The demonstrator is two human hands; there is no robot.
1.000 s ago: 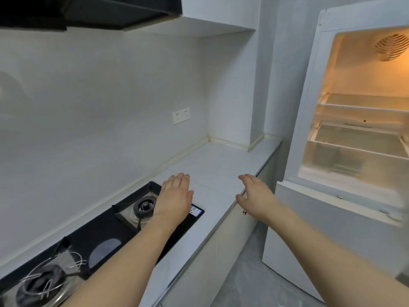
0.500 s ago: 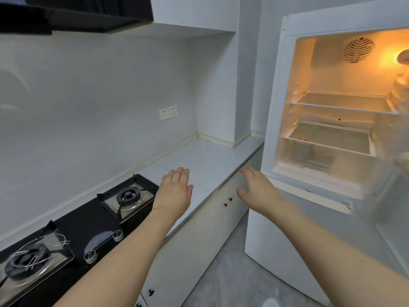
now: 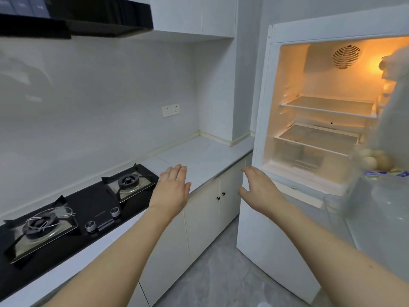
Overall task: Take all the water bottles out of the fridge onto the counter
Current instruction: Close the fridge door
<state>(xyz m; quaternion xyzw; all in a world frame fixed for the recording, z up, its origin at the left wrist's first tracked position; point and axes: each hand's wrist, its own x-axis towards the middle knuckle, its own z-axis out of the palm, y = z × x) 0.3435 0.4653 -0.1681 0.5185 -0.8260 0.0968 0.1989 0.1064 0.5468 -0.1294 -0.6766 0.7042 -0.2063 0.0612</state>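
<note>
Now more of the fridge [image 3: 267, 120] shows than before, lit inside, just past the right fingertips. Its door [image 3: 380, 196] at the right edge is blurry; bottles cannot be told there. Beyond the left fingertips lies the counter [image 3: 199, 156]. Both arms reach forward. The left hand [image 3: 171, 189] and right hand [image 3: 259, 189] have straight, loose fingers, holding nothing.

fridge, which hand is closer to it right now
Right. The right hand is open just in front of the open fridge, at its lower edge; the left hand hovers over the counter by the stove.
</note>
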